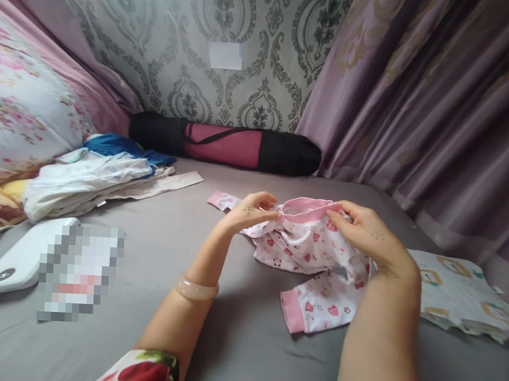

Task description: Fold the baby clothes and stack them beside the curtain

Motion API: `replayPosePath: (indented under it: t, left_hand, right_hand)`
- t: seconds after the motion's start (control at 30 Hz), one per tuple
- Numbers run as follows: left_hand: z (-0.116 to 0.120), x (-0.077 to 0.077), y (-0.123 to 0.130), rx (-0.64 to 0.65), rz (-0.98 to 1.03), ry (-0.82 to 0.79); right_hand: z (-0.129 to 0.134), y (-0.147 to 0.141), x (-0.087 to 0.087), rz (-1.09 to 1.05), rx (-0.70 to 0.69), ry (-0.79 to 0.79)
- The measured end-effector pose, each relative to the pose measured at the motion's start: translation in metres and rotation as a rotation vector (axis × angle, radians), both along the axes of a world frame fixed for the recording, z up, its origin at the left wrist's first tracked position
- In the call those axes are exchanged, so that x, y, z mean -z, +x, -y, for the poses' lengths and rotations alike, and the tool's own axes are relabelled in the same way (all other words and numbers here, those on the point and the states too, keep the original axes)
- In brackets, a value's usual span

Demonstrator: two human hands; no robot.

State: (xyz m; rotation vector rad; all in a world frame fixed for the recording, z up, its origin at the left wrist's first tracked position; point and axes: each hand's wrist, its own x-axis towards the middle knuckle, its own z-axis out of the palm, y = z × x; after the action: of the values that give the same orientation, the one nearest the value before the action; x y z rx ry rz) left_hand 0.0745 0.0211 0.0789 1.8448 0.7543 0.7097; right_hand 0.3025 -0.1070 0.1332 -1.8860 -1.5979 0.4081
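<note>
A small white baby shirt (315, 247) with pink hearts, pink neckband and pink cuffs is partly lifted off the grey bed sheet (157, 253). Its neckband stands up as an oval opening. At the left end of that band, my left hand (251, 212) is closed, thumb and fingers pinching the fabric. My right hand (371, 233) grips the band's right end between thumb and forefinger. One sleeve reaches out to the left behind my left hand. The other lies on the sheet toward me, partly hidden by my right forearm.
On the right lies a folded patterned white cloth (462, 289). A clothes pile (93, 179) and a floral pillow (33, 93) are on the left, with a white device (29, 255) and a blurred packet (82, 272) nearer. A black-and-red long bag (222, 146) rests along the wall.
</note>
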Motion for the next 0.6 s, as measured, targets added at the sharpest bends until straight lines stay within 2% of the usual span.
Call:
replayPosePath:
  t: [0.13,0.23,0.37,0.5,0.6]
  left_hand:
    - [0.004,0.005,0.009,0.076,-0.038,0.076]
    - [0.004,0.010,0.014,0.026,-0.016,0.086]
    - [0.000,0.011,0.016,-0.040,0.052,0.013]
    - [0.000,-0.001,0.005,-0.115,0.139,-0.014]
    - [0.005,-0.017,-0.018,-0.143,0.133,0.029]
  right_hand:
    - [0.003,0.005,0.000,-0.090,-0.016,0.009]
    - [0.006,0.010,0.000,-0.118,-0.031,0.056]
    - [0.009,0.014,-0.001,-0.128,-0.020,0.079]
    - [0.012,0.009,-0.003,-0.198,-0.038,0.024]
    - [0.013,0.001,-0.004,-0.236,-0.106,-0.001]
